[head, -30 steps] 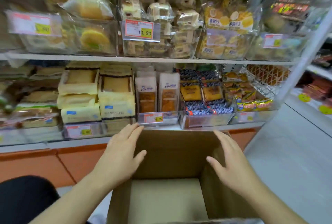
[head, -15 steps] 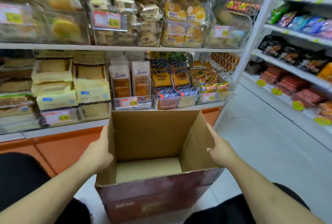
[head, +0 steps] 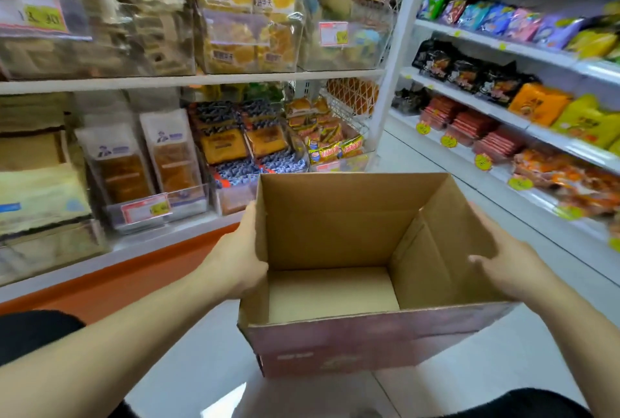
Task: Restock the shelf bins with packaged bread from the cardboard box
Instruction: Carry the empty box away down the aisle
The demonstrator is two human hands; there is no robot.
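Your left hand and right hand grip opposite walls of the empty cardboard box squarely between them.

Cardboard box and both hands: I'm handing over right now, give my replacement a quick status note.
Left hand grips the left wall of the cardboard box, fingers curled over its rim.
Right hand holds the right wall from outside, thumb over the rim.
The box is open-topped, beside the shelf bins; no bread shows inside, only its bare floor.
The bins already hold packaged bread.
Done: unloading, apparently.
Left: probably clearing the empty box away.
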